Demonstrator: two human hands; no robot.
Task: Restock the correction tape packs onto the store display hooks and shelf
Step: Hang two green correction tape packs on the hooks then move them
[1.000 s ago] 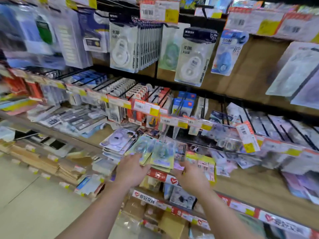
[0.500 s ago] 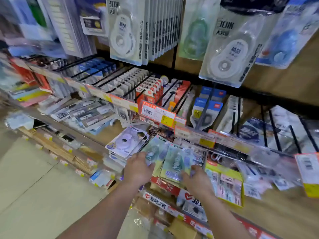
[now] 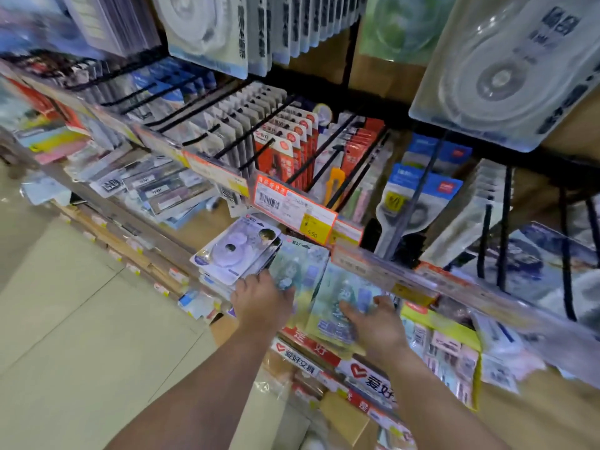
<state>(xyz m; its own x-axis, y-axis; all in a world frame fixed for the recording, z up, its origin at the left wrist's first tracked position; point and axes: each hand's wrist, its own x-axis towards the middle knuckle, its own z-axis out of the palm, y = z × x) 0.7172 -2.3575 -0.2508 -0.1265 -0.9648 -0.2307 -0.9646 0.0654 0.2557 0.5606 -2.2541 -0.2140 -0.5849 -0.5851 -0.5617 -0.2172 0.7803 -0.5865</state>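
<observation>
Shelving step: my left hand (image 3: pixel 263 303) and right hand (image 3: pixel 373 323) each seemingly grasp pale-green carded correction tape packs (image 3: pixel 337 297) on the wooden shelf (image 3: pixel 535 414); next, square them beside the lilac stack (image 3: pixel 233 251).

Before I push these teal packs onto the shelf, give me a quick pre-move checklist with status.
1. Left hand on the left teal pack: ok.
2. Right hand on the right teal pack: ok.
3. Grip firmly closed on each pack: cannot tell, blurred.
4. Purple pack stack beside, not under, the left pack: cannot tell.
5. Price tag rail overhangs the packs' top edges: not ok, duck under it.
</observation>
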